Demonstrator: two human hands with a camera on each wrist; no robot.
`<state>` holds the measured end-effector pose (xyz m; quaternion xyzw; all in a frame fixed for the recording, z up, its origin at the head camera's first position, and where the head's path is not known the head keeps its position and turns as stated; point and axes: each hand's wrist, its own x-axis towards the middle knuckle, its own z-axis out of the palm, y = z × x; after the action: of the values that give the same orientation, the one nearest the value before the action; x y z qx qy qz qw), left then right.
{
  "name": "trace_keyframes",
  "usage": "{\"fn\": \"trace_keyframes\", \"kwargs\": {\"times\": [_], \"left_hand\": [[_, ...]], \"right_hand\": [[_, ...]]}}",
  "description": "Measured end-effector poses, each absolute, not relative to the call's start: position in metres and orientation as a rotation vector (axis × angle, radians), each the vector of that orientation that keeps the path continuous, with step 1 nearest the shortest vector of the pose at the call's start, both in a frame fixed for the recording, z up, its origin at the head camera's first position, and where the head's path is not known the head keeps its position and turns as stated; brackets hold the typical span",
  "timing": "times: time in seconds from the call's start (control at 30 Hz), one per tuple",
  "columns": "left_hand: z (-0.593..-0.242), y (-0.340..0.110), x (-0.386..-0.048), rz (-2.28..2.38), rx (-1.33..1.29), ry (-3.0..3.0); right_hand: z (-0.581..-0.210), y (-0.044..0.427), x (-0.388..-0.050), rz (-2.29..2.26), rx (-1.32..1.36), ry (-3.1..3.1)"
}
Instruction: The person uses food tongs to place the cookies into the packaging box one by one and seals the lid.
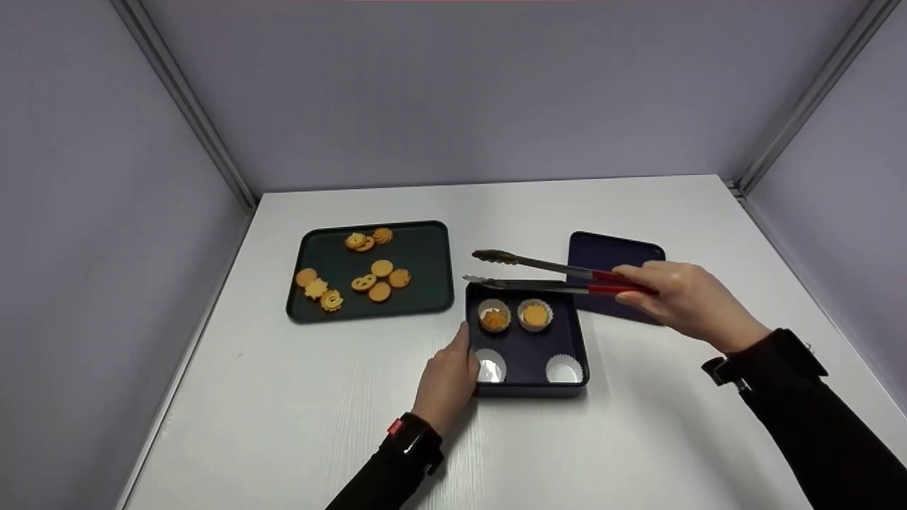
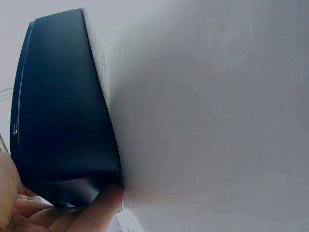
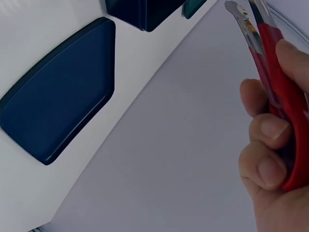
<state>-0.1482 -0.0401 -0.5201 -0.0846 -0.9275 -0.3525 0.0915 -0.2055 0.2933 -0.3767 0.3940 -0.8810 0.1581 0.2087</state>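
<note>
In the head view my right hand (image 1: 687, 301) grips red-handled tongs (image 1: 549, 265). The tongs' tips are apart with nothing between them, above the back left edge of a dark blue box (image 1: 528, 358). Red handles (image 3: 289, 96) lie within the curled fingers in the right wrist view. My left hand (image 1: 446, 382) holds the box at its left side, the fingers against the outer wall (image 2: 63, 106). Inside are several white paper cups: a swirled cookie (image 1: 494, 320) and a round cookie (image 1: 535, 314) fill the back two, and the front cups (image 1: 564, 369) show no cookie.
A dark green tray (image 1: 425, 262) at the back left bears several cookies in groups, among them a pretzel-shaped cookie (image 1: 363, 282). Right of the box lies a dark blue lid (image 1: 613, 251), partly behind the right hand. Grey walls (image 1: 453, 92) surround the white table (image 1: 283, 411).
</note>
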Motion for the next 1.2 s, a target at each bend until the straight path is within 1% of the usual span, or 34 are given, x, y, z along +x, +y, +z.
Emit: {"fn": "trace_keyframes", "kwargs": {"times": [0.4,0.7,1.2], "left_hand": [[-0.520,-0.041,-0.149,-1.076,-0.248,-2.768],[-0.520,-0.040,-0.149,-1.073,-0.248,-2.759],[-0.521,-0.042,-0.150,-1.095,-0.255,-2.784]], "right_hand": [[-0.380,0.248,-0.238,0.461,1.075,-2.543],[-0.388,0.213,-0.262,0.442,1.119,-2.683],[-0.403,0.175,-0.285,0.389,1.234,-2.778]]}}
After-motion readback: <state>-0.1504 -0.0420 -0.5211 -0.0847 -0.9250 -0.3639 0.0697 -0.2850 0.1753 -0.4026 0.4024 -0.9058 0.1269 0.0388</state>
